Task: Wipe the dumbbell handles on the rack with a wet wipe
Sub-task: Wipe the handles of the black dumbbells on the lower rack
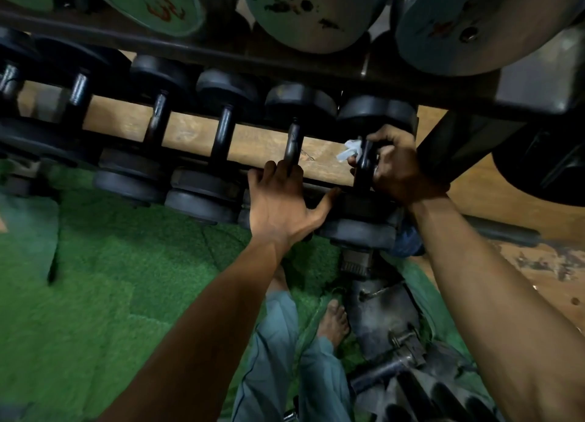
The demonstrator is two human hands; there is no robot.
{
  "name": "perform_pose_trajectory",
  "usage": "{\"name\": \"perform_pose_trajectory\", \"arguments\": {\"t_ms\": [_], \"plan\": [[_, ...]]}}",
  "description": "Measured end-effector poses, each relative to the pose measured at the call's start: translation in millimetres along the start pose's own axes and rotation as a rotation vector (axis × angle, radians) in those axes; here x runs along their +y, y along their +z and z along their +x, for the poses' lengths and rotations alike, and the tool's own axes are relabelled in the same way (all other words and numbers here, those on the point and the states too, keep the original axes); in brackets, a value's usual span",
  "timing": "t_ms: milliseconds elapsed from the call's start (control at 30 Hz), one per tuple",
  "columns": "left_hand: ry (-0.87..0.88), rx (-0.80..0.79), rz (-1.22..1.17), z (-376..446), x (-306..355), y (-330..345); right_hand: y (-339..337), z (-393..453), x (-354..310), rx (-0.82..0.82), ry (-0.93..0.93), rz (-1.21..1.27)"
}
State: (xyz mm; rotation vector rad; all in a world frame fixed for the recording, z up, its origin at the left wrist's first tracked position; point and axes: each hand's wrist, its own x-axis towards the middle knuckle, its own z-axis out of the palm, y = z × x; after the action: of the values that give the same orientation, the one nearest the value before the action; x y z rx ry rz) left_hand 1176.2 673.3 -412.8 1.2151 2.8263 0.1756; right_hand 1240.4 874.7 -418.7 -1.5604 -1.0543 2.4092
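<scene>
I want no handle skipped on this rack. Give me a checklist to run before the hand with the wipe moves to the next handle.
1. Wipe held in right hand: ok, it shows white beside the fingers.
2. Wipe wrapped against rightmost handle: ok, the hand grips round it.
3. Whole rightmost handle covered: cannot tell, the hand hides most of it.
4. Left hand bracing: ok, it rests on the rack edge with a finger round the next handle.
5. Next handle free to wipe: not ok, the left finger is on its lower end.
6. Wipe still wet: cannot tell.
</scene>
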Motion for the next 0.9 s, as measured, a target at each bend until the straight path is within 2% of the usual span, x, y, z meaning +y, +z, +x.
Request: {"name": "perform_pose_trajectory", "arguments": {"t_ms": [100,167,233,267,333,367,433,500,600,700,833,900], "plan": [[0.001,0.007,-0.003,-0.5,0.5,-0.2,1.9,-2.6,-3.0,0.018,0.004,0.006],[0.000,0.003,-0.001,0.2,0.6,-0.6,1.1,-4.7,4.7,0.057,-0.109,-0.088],[-0.005,-0.005,0.000,0.4,0.2,-0.7,2.5,-8.8,10.7,0.118,-0.203,-0.343],[-0.008,-0.010,-0.003,0.1,0.0,-0.3,5.2,-14.7,11.3,0.131,-0.179,-0.510],[-0.009,-0.015,-0.014,-0.7,-0.2,1.2,9.8,-24.2,18.7,0.115,-0.121,-0.964],[-0.007,-0.015,-0.020,-0.9,-0.4,2.1,10.7,-33.5,24.8,0.085,-0.161,-1.185],[-0.006,-0.008,-0.022,-0.4,-0.9,3.8,11.7,-53.0,40.8,0.076,-0.412,-1.477],[-0.012,-0.011,-0.023,0.4,-1.4,4.4,9.6,-58.1,51.3,0.051,-0.569,-1.639],[-0.022,-0.019,-0.014,0.1,-1.1,4.6,3.1,-37.4,34.1,-0.061,-0.559,-1.811],[-0.037,-0.030,0.015,0.8,-1.6,5.4,3.7,-17.1,13.6,-0.003,-0.640,-1.942],[-0.050,-0.036,0.036,1.2,-2.2,5.2,11.2,-8.7,14.0,0.021,-0.622,-1.982],[-0.063,-0.031,0.024,1.0,-2.5,4.5,7.5,-8.5,12.4,-0.036,-0.569,-1.968]]}}
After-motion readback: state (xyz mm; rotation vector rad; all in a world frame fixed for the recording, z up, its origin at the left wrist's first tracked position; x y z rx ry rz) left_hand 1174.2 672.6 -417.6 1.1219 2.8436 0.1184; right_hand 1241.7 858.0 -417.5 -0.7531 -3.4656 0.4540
